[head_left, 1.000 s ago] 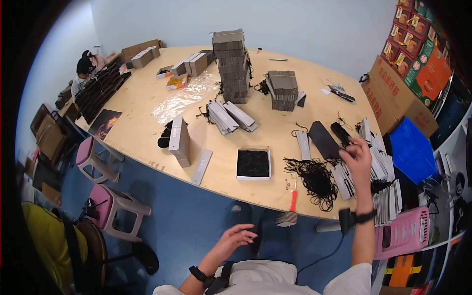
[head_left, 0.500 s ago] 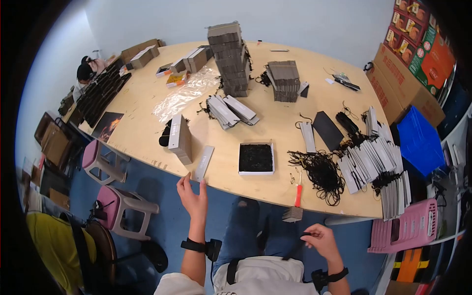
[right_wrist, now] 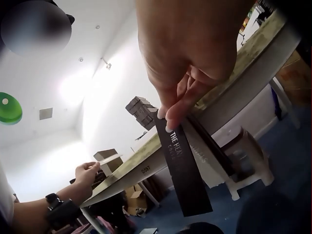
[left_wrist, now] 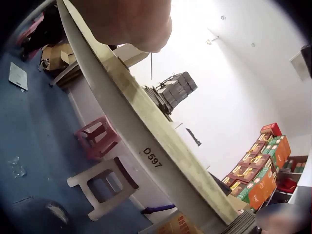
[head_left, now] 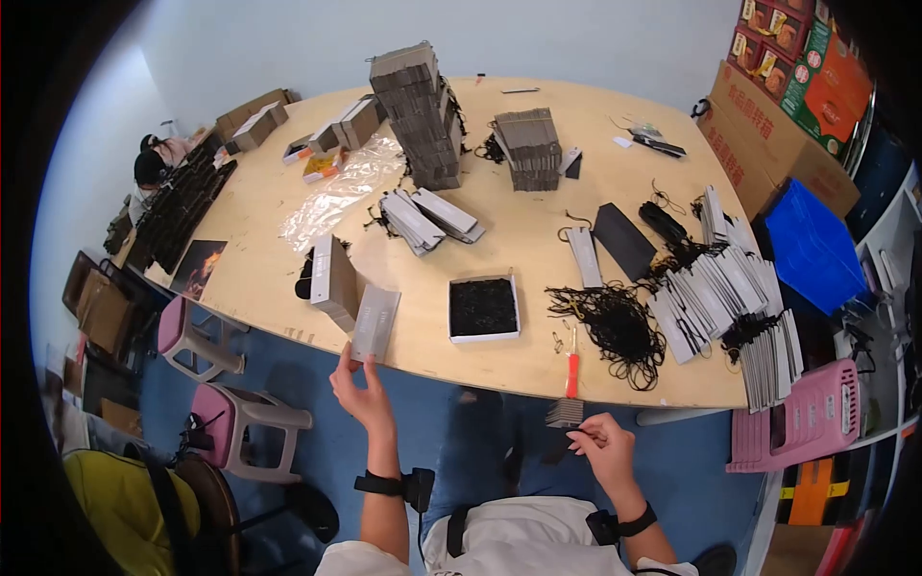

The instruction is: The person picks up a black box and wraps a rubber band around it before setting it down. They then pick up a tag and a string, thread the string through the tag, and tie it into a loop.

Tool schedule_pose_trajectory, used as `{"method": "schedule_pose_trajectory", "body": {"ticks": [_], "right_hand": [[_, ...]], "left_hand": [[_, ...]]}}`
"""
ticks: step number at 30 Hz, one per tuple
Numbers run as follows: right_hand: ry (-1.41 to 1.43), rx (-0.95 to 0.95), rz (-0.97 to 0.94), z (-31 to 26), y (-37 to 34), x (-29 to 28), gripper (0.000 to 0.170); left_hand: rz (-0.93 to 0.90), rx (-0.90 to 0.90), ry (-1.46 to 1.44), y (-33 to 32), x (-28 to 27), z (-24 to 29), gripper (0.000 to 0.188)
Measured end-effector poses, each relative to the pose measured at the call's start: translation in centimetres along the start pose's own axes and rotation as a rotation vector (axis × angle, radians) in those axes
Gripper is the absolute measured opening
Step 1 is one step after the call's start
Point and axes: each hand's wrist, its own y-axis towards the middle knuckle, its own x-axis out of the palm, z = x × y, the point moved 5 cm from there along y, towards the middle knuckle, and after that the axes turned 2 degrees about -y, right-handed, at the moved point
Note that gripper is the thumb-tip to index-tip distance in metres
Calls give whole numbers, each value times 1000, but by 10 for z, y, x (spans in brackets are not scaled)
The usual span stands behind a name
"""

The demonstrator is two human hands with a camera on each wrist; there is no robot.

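Note:
My left hand (head_left: pixel 363 394) pinches a light grey tag (head_left: pixel 376 324) by its near end at the table's front edge. In the right wrist view that left hand (right_wrist: pixel 87 173) holds the tag (right_wrist: pixel 111 159) tilted up, seen nearly edge-on. Low in front of the table, my right hand (head_left: pixel 610 451) pinches a black tag (right_wrist: pixel 183 168) between thumb and fingertips; pale printed lettering shows on it as it hangs downward. A small stack of grey tags (head_left: pixel 565 413) juts at the table edge near the right fingertips, below a red-handled tool (head_left: pixel 572 376).
A box of black cords (head_left: pixel 484 307) stands mid-table, with a tangle of cords (head_left: pixel 615 331) to its right. Fanned grey tags (head_left: pixel 715 298) cover the right side. A tag block (head_left: pixel 333 283) stands beside the left hand; a tall stack (head_left: pixel 415 120) rises behind.
My left hand has reached the lone grey tag at the front edge and lifted it. The right hand has come from the black tags at the right, bringing one to the table's front.

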Motion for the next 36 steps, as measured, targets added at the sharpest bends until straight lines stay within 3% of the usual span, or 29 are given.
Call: {"method": "schedule_pose_trajectory", "body": {"ticks": [6, 9, 11, 16, 19, 22, 26, 29, 34, 36], "right_hand": [[39, -46, 19, 2, 2, 1, 7], [9, -59, 32, -1, 0, -1, 6], [-32, -79, 43, -6, -2, 0, 6], [-189, -158, 89, -13, -5, -1, 7], [-385, -420, 61, -21, -7, 2, 8], [-201, -290, 104, -4, -8, 3, 8], [-192, -290, 130, -4, -10, 3, 9], [-336, -394, 135, -14, -12, 3, 9], [-219, -249, 178, -17, -9, 1, 9], [-255, -288, 187, -18, -8, 1, 10]], "left_hand": [[70, -35, -364, -6, -23, 14, 34], [-54, -173, -610, -16, -26, 18, 25], [-273, -274, -840, -27, -20, 25, 15], [-529, -383, -914, -58, -13, 47, 14], [-738, -232, -875, -75, -7, 69, 9], [-904, -76, -727, -80, -6, 87, 8], [-964, 77, -643, -84, -6, 101, 8], [-1010, 165, -612, -87, -4, 107, 8], [-1088, 328, -511, -102, 2, 120, 11], [-1116, 390, -502, -113, 6, 126, 12]]}}
